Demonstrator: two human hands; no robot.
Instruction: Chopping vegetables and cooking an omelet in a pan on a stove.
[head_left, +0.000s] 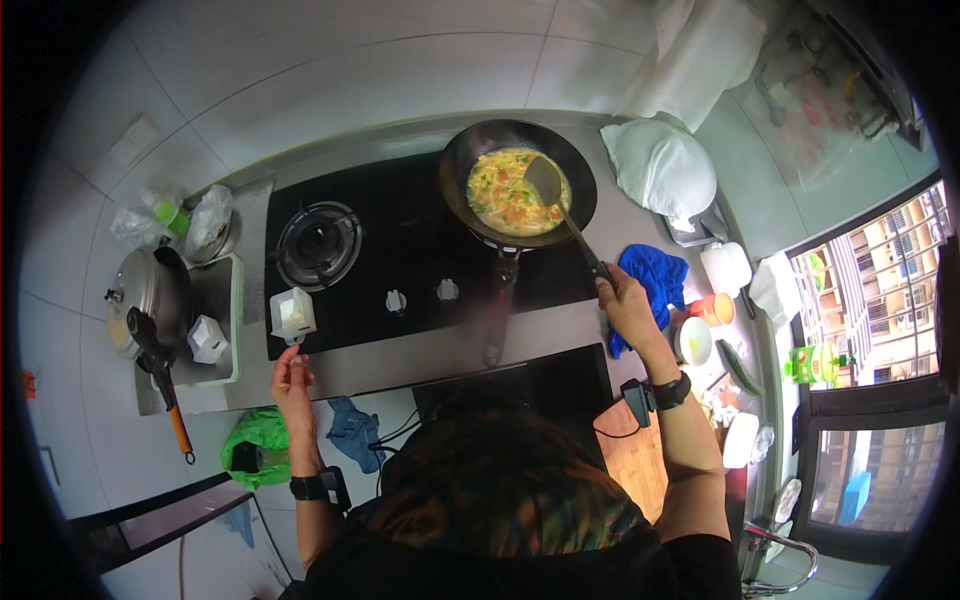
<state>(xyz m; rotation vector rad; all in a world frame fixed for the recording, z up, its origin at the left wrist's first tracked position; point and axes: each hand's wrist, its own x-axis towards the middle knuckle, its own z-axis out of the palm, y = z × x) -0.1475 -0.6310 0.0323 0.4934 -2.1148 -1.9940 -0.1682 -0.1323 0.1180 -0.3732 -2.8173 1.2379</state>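
Note:
My right hand (630, 306) grips the dark handle of a cooking ladle (545, 180). The ladle's bowl rests in a soup (510, 196) with egg, red pieces and green bits. This soup fills the bottom of a black wok (577, 169) on the right burner of the gas hob (405, 240). My left hand (292, 382) is at the hob's front left corner, fingers bent together. Its fingertips meet the small tab of a white seasoning box (293, 315) holding pale contents; whether they grip the tab is unclear. The wok's long handle (504, 300) points towards me.
On the left, a lidded pot (142, 300) and a similar white box (207, 339) stand by a tray (238, 322). A blue cloth (652, 277), a white bowl (694, 341), an orange cup (712, 309) and a cucumber (739, 367) lie right. Below are a cutting board (634, 457) and a green bag (255, 442).

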